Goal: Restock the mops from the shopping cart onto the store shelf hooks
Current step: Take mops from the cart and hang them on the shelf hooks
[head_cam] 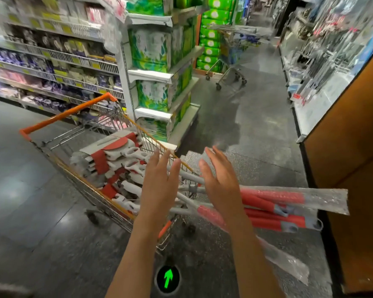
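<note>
Above cart (73, 134) | left hand (159, 186), right hand (222, 181) spread, empty | mops (271, 209) below | labels unreadable

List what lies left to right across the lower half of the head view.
Cart → mop heads → left hand → right hand → red mop handles → brown panel.

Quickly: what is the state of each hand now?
Left hand: open, fingers straight, holding nothing.
Right hand: open, holding nothing, above the mops.
</note>
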`<state>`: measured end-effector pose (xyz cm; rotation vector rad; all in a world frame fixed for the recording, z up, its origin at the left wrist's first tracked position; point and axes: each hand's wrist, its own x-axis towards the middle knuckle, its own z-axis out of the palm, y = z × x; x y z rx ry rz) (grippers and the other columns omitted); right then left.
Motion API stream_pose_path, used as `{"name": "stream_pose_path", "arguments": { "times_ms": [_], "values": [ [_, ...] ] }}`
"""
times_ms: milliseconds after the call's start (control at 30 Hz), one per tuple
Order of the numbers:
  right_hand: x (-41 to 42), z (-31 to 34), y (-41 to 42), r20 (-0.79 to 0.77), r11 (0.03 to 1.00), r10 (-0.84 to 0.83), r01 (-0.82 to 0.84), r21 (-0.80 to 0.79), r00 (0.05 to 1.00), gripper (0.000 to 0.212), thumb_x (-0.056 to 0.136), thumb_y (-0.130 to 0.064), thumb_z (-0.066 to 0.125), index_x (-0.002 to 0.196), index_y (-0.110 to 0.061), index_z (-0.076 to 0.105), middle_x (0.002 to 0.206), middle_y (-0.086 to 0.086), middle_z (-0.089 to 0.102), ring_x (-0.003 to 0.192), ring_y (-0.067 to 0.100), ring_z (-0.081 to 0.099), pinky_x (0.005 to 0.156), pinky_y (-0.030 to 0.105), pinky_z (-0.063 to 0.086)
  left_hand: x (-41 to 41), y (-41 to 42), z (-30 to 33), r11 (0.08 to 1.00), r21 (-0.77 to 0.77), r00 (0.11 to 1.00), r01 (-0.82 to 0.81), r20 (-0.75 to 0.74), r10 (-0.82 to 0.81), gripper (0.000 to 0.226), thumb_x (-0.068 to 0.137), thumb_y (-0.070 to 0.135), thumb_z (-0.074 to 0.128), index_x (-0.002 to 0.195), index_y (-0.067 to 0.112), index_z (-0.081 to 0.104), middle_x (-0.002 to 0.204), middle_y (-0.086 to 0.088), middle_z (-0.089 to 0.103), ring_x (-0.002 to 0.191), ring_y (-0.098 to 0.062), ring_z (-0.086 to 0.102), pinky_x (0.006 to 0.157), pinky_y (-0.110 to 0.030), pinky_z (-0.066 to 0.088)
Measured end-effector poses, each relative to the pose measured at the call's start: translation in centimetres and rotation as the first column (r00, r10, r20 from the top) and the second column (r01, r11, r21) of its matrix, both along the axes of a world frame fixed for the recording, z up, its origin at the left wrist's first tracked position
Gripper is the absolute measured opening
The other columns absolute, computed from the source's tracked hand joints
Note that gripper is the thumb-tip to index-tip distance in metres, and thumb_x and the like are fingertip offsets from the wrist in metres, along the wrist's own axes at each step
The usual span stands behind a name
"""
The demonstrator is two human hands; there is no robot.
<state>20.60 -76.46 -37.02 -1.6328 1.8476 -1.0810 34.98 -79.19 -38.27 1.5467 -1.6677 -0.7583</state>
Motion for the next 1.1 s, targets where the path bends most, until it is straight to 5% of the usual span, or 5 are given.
{"name": "stream_pose_path", "arguments": {
  "times_ms": [267,433,567,867,1100],
  "values": [
    [-0.2,-6.5,-8.6,-0.029,0.986,0.092,-0.087,0.139,0.995,0.053,0.104,-0.052,0.038,0.151,-0.026,0.042,0.161,-0.008,0.030,0.147,0.004,0.023,0.116,0.028,0.014,0.6,-7.6,-6.2,0.975,0.212,0.993,-0.072,-0.080,0.090,0.056,0.105,0.047,0.035,0.149,0.015,0.045,0.157,-0.009,0.041,0.146,-0.025,0.035,0.119,-0.044,0.029],
    [-0.8,-11.0,-14.2,-0.006,0.944,0.201,-0.192,0.268,0.979,0.055,0.103,-0.052,0.037,0.151,-0.023,0.042,0.159,-0.002,0.037,0.146,0.014,0.031,0.119,0.035,0.022,-0.9,-11.1,-9.9,0.927,0.358,0.950,-0.114,-0.234,0.207,0.052,0.108,0.045,0.031,0.151,0.018,0.043,0.156,-0.001,0.041,0.145,-0.019,0.036,0.109,-0.026,0.026],
    [-1.7,-13.8,-17.6,0.006,0.892,0.275,-0.257,0.371,0.961,0.051,0.105,-0.048,0.039,0.147,-0.020,0.047,0.150,0.001,0.048,0.139,0.020,0.043,0.105,0.030,0.033,-1.7,-14.7,-13.5,0.846,0.504,0.895,-0.174,-0.277,0.349,0.051,0.110,0.039,0.027,0.149,0.010,0.044,0.153,-0.009,0.045,0.141,-0.026,0.041,0.101,-0.028,0.035],
    [0.6,-16.8,-23.8,0.190,0.787,0.336,-0.386,0.482,0.922,0.052,0.105,-0.046,0.040,0.151,-0.022,0.042,0.151,0.001,0.048,0.138,0.020,0.044,0.109,0.035,0.034,-1.3,-20.7,-18.5,0.695,0.706,0.497,-0.138,-0.557,0.665,0.064,0.104,0.056,0.032,0.156,0.019,0.031,0.159,-0.005,0.037,0.144,-0.026,0.039,0.118,-0.051,0.034],
    [3.9,-19.4,-28.0,0.197,0.748,0.353,-0.403,0.528,0.914,0.049,0.104,-0.048,0.039,0.142,-0.020,0.052,0.141,0.002,0.057,0.130,0.022,0.052,0.106,0.040,0.040,0.7,-25.2,-21.0,0.648,0.759,0.360,-0.068,-0.587,0.725,0.042,0.103,0.054,0.041,0.126,0.022,0.054,0.126,-0.002,0.058,0.124,-0.024,0.054,0.112,-0.047,0.040]
  ]
}}
